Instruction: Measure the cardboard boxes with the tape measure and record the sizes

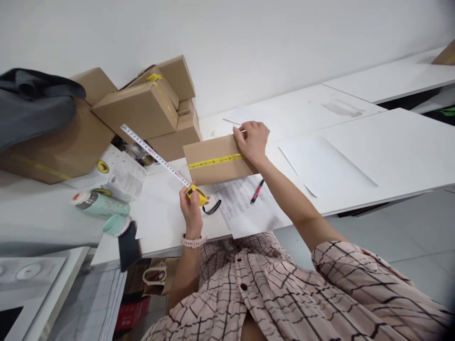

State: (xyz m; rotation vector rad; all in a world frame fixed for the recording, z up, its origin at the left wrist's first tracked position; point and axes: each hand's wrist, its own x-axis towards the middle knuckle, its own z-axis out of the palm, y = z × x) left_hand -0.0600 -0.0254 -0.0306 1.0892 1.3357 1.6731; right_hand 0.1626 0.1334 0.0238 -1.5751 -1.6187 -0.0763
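Observation:
My left hand [192, 210] is closed around a yellow tape measure [197, 195] with a black wrist strap. Its white blade [156, 156] sticks out toward the upper left, past the end of a cardboard box [213, 173]. Yellow printed tape runs along the top of this box. My right hand [253, 139] grips the box's right end, thumb on top and fingers over the far edge. Under and in front of the box lie printed sheets [238, 208], and a red and black pen [257, 192] rests on them.
Cardboard boxes [138, 111] are stacked at the back left, beside a white carton [122, 173]. A mint flask [103, 203], a mint cup [115, 225] and a dark phone [128, 246] sit at the left. White paper [330, 166] lies on the right of the table.

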